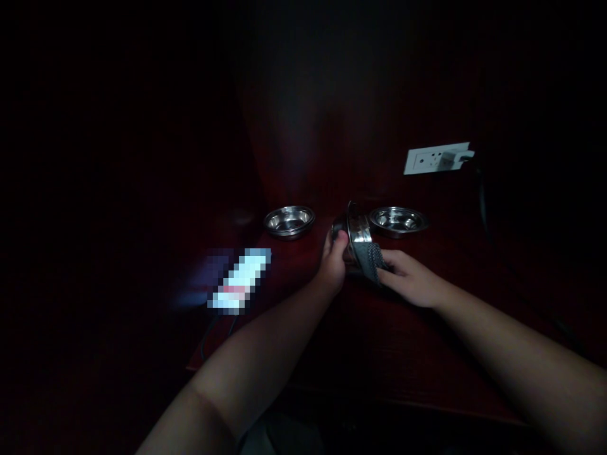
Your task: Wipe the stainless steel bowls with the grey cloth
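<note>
Tilted on its side, a shiny metal bowl [361,229] is held between my two hands over the dark red table. My left hand [334,260] grips its left side, the thumb lying against the metal. A grey patterned cloth [372,260] is in my right hand [408,276], pressed against the bowl's right, outer side. Some of the fingers on both hands are hidden behind the bowl and cloth. Further back on the table, one group of stacked metal bowls [289,222] stands to the left and another metal bowl [398,221] to the right.
A lit phone [241,281], its screen blurred out, is at the table's left side with a thin cable. On the back wall sits a white power socket [434,159] with a plug [446,159] and a dark cord [482,199] hanging down. The surroundings are very dark.
</note>
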A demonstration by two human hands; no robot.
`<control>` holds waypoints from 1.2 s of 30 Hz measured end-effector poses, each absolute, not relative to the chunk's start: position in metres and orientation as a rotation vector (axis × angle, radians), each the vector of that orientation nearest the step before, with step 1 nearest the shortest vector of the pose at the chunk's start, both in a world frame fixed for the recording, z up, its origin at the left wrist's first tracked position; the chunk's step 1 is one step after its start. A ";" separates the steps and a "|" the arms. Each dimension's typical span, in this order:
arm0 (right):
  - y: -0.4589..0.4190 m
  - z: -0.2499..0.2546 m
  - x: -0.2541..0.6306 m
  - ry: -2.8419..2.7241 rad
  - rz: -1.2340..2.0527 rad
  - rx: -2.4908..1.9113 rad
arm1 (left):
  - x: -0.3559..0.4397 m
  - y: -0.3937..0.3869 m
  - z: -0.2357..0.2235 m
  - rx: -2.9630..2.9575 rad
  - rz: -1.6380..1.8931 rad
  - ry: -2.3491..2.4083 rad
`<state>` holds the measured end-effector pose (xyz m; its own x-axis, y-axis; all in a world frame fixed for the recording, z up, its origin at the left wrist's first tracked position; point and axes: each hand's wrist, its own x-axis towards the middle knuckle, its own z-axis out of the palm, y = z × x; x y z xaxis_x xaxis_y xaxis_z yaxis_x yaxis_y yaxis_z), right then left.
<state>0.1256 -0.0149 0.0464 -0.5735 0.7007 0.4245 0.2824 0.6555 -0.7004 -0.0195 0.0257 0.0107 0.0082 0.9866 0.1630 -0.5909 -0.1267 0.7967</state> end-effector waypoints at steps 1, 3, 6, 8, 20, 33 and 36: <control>-0.016 0.045 0.125 -2.131 0.774 -0.736 | -0.019 0.026 0.010 0.858 1.506 0.616; -0.018 0.044 0.122 -2.055 0.795 -0.720 | -0.019 0.027 0.010 0.858 1.502 0.602; -0.020 0.043 0.118 -1.929 0.836 -0.714 | -0.017 0.025 0.010 0.861 1.473 0.570; -0.021 0.044 0.115 -1.860 0.875 -0.690 | -0.017 0.022 0.009 0.871 1.435 0.553; -0.023 0.045 0.115 -1.947 0.290 -0.728 | -0.013 0.008 0.011 0.975 1.181 0.523; -0.008 0.040 0.125 -2.169 0.013 -1.087 | -0.013 0.009 0.008 0.914 1.209 0.574; -0.008 0.042 0.126 -2.193 0.021 -1.093 | -0.014 0.009 0.006 0.947 1.246 0.573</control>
